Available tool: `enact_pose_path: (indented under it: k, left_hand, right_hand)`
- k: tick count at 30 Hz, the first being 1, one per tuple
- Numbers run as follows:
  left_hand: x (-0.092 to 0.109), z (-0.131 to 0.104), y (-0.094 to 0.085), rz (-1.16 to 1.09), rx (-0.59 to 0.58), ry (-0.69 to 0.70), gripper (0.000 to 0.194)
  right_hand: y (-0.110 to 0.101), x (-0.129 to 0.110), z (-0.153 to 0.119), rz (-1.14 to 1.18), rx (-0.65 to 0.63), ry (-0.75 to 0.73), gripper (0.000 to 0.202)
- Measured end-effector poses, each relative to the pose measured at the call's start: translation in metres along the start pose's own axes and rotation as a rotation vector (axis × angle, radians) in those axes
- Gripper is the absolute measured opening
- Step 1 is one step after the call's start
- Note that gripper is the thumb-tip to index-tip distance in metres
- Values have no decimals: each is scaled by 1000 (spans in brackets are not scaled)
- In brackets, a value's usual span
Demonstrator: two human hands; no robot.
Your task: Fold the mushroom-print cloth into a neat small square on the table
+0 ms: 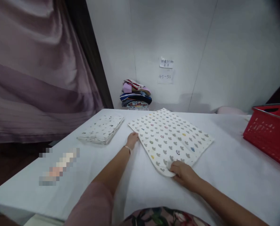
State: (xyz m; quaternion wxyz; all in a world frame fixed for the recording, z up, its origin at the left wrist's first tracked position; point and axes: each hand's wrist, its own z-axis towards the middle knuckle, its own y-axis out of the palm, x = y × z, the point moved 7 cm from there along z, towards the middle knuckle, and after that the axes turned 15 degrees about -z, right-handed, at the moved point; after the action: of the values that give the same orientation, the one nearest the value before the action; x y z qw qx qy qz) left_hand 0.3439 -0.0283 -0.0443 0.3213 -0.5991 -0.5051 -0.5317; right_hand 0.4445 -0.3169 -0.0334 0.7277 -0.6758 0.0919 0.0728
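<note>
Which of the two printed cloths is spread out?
The spread cloth, whose near corner the right hand pinches. It lies broad across the table; the folded cloth, to its left, is a compact, layered bundle.

Matt, soft-looking printed cloth (169,135) is seen on a smooth white covering (234,175). Right of the cloth, a basket (269,131) of glossy red plastic with a shiny metal handle (271,112) is shown; left of it, satiny curtain fabric (36,69).

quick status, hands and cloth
Right hand gripping near corner of patterned cloth; left hand at its left edge. Cloth spread on table. Folded stack left, red basket right, both apart from it.
</note>
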Motion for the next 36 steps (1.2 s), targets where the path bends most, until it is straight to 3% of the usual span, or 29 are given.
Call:
enact_pose_path:
  k: [3, 6, 10, 13, 16, 20, 28, 32, 36]
  left_hand:
    - [-27, -34, -14, -30, -39, -28, 21]
    - [-48, -78, -11, -52, -189, -120, 25]
    - [-72, -144, 12, -131, -448, -330, 37]
    - [-77, -171, 24, -129, -503, -342, 49]
    - [-71, -173, 27, -61, -456, -237, 51]
    - [-61, -168, 31, -36, -447, -204, 35]
    - [-51, -157, 42, 148, -439, -23, 18]
    - [-57, -160, 54, 34, -474, -127, 20]
    - [-68, -174, 66, -113, -547, -346, 28]
  right_hand:
    - [2, -4, -4, 62, 11, -24, 14]
    - [-2, 5, -2, 273, -10, 18, 25]
    - [4, 33, 7, 583, -30, 291, 38]
    - [0, 54, 9, 792, 103, 493, 38]
    - [-8, 67, 8, 1001, 226, 601, 35]
    - [-12, 67, 8, 1198, 250, 623, 30]
    - [-7, 54, 8, 1002, 145, 534, 33]
    - [-6, 49, 12, 971, 103, 513, 32]
    - [-9, 47, 14, 954, 126, 469, 29]
